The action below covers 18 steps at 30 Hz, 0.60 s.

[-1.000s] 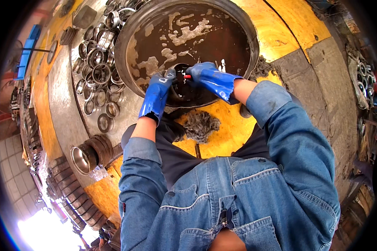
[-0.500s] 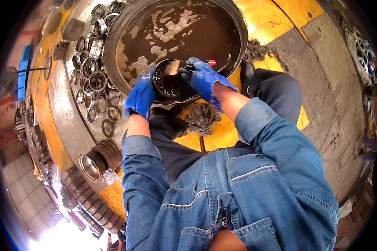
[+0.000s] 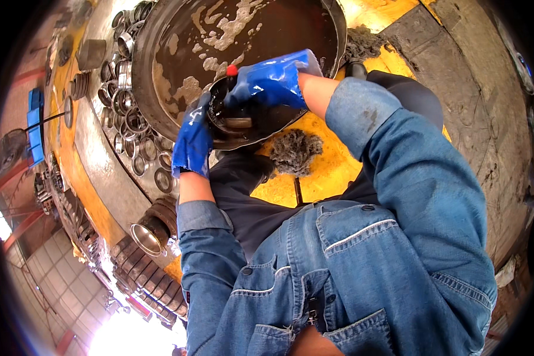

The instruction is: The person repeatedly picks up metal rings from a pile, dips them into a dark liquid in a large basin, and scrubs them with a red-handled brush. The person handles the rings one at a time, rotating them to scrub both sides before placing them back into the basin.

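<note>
The largest thing is a wide dark basin (image 3: 141, 65), which contains brown liquid with patches of pale foam. To the left of the basin lies a group of metal rings (image 3: 121, 89); whether these are finished or waiting, I cannot tell. The right hand (image 3: 267, 80), in a blue glove, is above the basin's near part and closed around a brush (image 3: 238, 123). The left hand (image 3: 194, 127), also gloved, is at the basin's near left edge and seems to grip the side of a dark round part (image 3: 219, 121), which is inside the basin's near rim. The brush is smaller, its pale end within this part. In my judgement, the brushing of this part is under way, not completed. Smallest is the brush's red handle tip (image 3: 232, 70).
</note>
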Each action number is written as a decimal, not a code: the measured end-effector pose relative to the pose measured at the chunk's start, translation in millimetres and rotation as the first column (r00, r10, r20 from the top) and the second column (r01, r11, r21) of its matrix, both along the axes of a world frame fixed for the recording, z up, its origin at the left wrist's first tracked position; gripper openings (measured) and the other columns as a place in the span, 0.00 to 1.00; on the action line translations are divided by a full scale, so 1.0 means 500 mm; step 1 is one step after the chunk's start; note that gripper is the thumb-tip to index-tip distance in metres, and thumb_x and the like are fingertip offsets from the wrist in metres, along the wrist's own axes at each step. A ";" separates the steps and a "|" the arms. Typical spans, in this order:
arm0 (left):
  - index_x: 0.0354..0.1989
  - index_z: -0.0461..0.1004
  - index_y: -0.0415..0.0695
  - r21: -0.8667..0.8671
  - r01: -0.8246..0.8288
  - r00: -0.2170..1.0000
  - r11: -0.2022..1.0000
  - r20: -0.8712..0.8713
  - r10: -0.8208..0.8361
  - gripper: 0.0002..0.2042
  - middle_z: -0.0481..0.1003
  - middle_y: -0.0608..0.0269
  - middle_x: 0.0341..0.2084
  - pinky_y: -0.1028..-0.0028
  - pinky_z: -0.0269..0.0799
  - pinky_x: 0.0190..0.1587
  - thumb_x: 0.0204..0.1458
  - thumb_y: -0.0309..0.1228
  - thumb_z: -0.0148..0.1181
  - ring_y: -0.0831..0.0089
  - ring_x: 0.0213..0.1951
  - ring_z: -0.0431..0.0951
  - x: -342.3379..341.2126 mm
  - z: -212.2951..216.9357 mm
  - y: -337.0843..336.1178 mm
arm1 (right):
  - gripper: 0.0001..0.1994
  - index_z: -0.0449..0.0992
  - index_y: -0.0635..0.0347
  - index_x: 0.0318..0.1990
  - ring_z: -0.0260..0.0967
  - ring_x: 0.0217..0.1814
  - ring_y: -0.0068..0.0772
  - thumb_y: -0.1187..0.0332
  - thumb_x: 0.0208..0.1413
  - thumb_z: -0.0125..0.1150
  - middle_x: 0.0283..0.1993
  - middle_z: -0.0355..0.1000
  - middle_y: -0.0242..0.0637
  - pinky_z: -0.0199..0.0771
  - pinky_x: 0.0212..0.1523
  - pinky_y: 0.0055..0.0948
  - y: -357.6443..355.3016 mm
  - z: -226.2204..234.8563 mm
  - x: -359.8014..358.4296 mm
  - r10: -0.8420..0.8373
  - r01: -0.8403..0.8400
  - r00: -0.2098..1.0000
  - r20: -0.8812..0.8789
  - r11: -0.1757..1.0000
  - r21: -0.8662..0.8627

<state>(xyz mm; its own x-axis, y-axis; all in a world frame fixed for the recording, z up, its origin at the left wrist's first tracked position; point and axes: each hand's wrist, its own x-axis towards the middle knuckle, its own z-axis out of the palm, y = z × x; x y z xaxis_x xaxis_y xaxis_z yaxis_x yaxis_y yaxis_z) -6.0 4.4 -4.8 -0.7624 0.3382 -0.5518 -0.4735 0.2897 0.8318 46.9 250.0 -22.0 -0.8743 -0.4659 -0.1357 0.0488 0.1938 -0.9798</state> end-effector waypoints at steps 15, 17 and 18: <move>0.55 0.79 0.34 0.016 -0.076 0.994 0.997 -0.076 0.077 0.22 0.83 0.58 0.45 0.72 0.75 0.48 0.65 0.43 0.63 0.72 0.42 0.79 0.022 0.020 -0.018 | 0.12 0.78 0.53 0.39 0.77 0.32 0.39 0.56 0.64 0.54 0.34 0.78 0.35 0.77 0.33 0.45 -0.092 0.000 -0.015 0.565 0.029 0.479 -0.672 0.755 0.655; 0.54 0.79 0.34 0.048 -0.065 0.994 0.997 -0.084 0.069 0.22 0.83 0.58 0.44 0.71 0.75 0.48 0.65 0.43 0.64 0.71 0.42 0.80 0.021 0.019 -0.009 | 0.13 0.75 0.53 0.41 0.76 0.31 0.37 0.55 0.67 0.51 0.34 0.77 0.33 0.78 0.34 0.44 -0.100 -0.030 -0.016 0.205 -0.006 0.755 -0.623 0.952 0.306; 0.54 0.79 0.33 0.077 -0.044 0.995 0.996 -0.088 0.051 0.22 0.83 0.57 0.44 0.71 0.75 0.48 0.65 0.43 0.65 0.71 0.42 0.80 0.018 0.018 0.011 | 0.13 0.74 0.54 0.42 0.75 0.30 0.36 0.56 0.67 0.50 0.35 0.77 0.33 0.79 0.34 0.43 -0.101 -0.105 -0.027 -0.059 0.037 0.953 -0.296 0.996 -0.080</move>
